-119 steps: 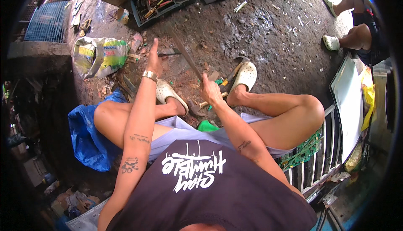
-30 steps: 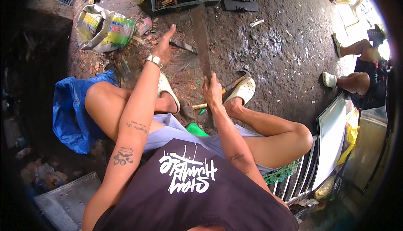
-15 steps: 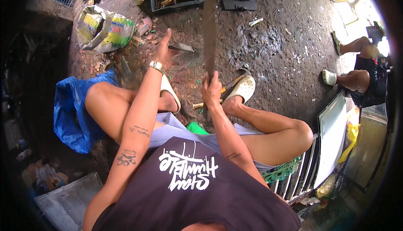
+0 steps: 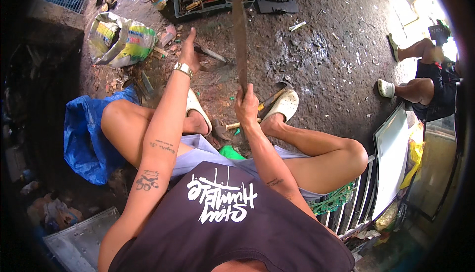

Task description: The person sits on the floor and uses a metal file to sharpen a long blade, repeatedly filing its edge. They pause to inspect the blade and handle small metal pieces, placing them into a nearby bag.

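My right hand (image 4: 246, 105) is closed round the near end of a long, flat, rusty metal blade (image 4: 240, 44), which points away from me above the ground. My left hand (image 4: 189, 52), with a metal watch (image 4: 183, 69) at its wrist, is held out edge-on with fingers stretched. Just right of it is a narrow dark metal tool (image 4: 216, 56); whether they touch is unclear. Between my feet, a hammer (image 4: 277, 94) with a yellowish handle lies by my right clog (image 4: 285, 106). Another wooden-handled tool (image 4: 242, 123) lies nearer, partly hidden by my right wrist.
Beyond the blade stands an open toolbox (image 4: 176, 6) full of hand tools, beside a dark flat board (image 4: 262, 7) bearing metal parts. A printed sack (image 4: 131, 44) stands far left, near blue sheeting (image 4: 81, 138). Another person's legs (image 4: 415, 91) are at right, beyond a white panel (image 4: 391, 158).
The view has shifted slightly. The blade has swung a little left at its far end, still in my right hand. My left hand has moved slightly left, its fingers still stretched.
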`<state>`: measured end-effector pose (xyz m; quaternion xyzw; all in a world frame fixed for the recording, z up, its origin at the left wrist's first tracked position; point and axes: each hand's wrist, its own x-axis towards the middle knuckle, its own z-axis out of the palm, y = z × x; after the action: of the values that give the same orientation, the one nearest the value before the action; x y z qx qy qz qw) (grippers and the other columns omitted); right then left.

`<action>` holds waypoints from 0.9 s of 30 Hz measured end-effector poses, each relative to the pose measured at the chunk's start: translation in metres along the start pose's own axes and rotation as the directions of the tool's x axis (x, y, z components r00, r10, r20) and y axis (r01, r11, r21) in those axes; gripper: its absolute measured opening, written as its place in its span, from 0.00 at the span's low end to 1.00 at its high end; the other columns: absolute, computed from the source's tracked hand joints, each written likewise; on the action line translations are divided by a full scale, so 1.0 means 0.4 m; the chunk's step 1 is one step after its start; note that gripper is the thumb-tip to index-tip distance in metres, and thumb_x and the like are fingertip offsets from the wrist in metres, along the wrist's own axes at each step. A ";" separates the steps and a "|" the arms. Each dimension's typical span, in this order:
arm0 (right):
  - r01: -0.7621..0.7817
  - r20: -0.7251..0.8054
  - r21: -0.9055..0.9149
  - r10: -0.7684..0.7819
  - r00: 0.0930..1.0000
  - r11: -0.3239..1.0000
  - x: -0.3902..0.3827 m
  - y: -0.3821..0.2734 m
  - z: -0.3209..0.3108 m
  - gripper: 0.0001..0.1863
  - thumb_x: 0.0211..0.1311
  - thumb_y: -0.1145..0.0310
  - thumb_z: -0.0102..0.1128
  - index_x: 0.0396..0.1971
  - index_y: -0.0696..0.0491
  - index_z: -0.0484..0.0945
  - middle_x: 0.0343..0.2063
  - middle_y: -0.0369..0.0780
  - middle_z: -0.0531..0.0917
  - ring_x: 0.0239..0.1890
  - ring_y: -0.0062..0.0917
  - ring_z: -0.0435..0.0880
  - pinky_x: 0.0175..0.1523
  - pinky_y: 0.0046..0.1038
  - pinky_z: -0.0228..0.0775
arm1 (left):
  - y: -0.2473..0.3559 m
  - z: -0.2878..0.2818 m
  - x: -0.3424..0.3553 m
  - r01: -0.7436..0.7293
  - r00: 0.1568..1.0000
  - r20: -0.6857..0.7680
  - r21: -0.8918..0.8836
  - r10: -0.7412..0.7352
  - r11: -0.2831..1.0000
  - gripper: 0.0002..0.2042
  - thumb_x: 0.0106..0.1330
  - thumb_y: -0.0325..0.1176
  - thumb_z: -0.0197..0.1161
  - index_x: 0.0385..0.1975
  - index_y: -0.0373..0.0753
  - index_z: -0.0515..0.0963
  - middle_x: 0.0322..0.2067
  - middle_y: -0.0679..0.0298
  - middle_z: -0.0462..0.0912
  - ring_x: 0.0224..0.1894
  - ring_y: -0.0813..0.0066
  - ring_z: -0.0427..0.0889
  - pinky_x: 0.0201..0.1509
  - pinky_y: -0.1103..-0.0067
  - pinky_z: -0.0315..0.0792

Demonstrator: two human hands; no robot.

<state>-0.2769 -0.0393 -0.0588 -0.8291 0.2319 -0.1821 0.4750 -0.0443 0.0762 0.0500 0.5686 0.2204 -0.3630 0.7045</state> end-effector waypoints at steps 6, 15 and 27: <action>-0.185 0.287 -0.324 0.282 0.915 0.928 -0.048 0.042 -0.004 0.14 0.69 0.63 0.51 0.48 0.55 0.66 0.26 0.58 0.82 0.31 0.58 0.82 0.35 0.55 0.71 | 0.018 0.036 -0.009 -0.008 0.998 -0.057 0.076 0.012 0.997 0.63 0.51 0.75 0.63 0.77 0.43 0.36 0.73 0.32 0.32 0.76 0.37 0.41 0.65 0.29 0.38; -0.025 -0.008 -0.050 0.025 1.000 0.998 -0.022 0.041 0.019 0.14 0.70 0.62 0.52 0.48 0.53 0.68 0.23 0.57 0.81 0.28 0.59 0.81 0.33 0.56 0.70 | 0.037 0.016 0.018 -0.010 1.000 -0.003 0.020 0.010 1.000 0.60 0.54 0.71 0.64 0.77 0.42 0.37 0.74 0.35 0.38 0.76 0.39 0.40 0.67 0.30 0.35; -0.157 0.096 -0.178 0.176 0.980 0.971 0.007 0.049 0.001 0.12 0.68 0.62 0.54 0.45 0.52 0.68 0.24 0.56 0.81 0.28 0.58 0.81 0.34 0.55 0.71 | 0.083 0.032 0.081 0.108 0.990 -0.086 -0.083 -0.115 0.991 0.61 0.52 0.69 0.67 0.77 0.47 0.34 0.74 0.36 0.31 0.76 0.36 0.35 0.64 0.28 0.36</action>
<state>-0.2785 -0.0493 -0.0757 -0.8529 0.2887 -0.0747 0.4285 0.0003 0.0583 0.0512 0.5432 0.2975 -0.3667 0.6942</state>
